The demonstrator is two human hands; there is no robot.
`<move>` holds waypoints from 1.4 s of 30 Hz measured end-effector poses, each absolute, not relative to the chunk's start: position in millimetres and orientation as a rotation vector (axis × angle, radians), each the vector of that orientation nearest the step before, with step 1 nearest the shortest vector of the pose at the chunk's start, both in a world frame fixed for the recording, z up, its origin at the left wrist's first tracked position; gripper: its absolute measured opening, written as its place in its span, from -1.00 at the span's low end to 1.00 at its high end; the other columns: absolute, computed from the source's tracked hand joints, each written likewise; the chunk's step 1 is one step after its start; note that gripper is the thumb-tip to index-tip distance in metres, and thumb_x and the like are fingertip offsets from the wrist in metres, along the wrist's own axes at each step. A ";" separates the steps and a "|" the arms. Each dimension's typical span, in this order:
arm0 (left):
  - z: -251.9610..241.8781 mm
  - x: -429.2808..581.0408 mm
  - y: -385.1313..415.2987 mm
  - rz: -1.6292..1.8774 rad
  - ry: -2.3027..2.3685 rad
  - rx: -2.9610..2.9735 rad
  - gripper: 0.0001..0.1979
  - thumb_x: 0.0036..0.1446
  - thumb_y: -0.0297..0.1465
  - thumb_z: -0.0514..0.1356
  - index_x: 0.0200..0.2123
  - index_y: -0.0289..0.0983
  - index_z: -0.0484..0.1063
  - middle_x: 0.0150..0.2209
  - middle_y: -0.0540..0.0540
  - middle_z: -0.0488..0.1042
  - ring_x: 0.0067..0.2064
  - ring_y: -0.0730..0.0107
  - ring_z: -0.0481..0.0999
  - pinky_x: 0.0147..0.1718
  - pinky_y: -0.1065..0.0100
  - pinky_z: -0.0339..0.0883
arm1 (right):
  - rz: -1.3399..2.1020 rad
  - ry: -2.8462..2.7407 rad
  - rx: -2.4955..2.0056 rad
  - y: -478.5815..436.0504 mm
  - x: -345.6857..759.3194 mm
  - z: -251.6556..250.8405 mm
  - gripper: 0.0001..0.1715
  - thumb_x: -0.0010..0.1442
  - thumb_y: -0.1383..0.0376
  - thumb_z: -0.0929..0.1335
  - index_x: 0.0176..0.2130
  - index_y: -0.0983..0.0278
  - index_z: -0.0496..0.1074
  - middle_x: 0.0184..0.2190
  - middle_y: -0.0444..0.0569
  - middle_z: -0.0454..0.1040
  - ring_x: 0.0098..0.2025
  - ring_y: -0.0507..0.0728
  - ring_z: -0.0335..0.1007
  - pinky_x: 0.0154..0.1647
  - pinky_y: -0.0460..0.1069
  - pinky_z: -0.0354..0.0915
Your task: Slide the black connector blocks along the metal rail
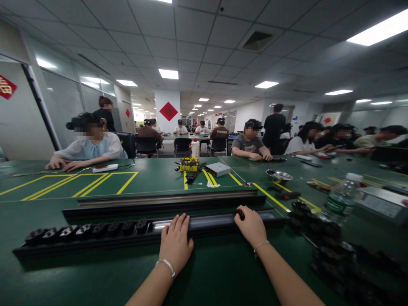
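Crosswise, one black rail lay on the green table, long axis running left to right, right end angled slightly away. Its middle sat under the outstretched left hand; the right hand pinched a small black piece near its right end.

The channel rail and its modules are showing black; yellow tape lines are striping the green tabletop

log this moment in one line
left hand: across black rail | right hand: holding small black part at rail | parts row: in rail's left half | parts heap: right of right hand
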State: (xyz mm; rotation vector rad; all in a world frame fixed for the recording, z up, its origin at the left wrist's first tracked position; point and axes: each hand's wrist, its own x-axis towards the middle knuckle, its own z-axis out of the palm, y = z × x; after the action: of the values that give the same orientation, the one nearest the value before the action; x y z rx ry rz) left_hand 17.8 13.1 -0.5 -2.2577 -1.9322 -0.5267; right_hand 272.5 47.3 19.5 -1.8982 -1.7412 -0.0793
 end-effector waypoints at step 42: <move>-3.1 17.2 14.7 -0.539 -1.908 -2.259 -0.43 0.02 -0.35 -0.03 0.17 -0.15 0.10 0.22 -0.02 0.14 0.24 0.25 0.03 0.10 0.11 -0.04 | -0.043 -1.707 -1.907 50.0 276.4 18.1 -0.63 0.07 0.25 0.18 -0.17 0.27 0.42 -0.12 0.02 0.47 -0.01 0.18 0.31 0.14 0.12 0.00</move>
State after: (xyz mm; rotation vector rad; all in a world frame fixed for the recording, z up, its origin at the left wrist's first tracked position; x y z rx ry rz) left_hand 17.2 14.7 -3.1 -2.2592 -1.9085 -0.5391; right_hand 276.4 50.0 18.1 -1.9075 -1.7071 -0.0430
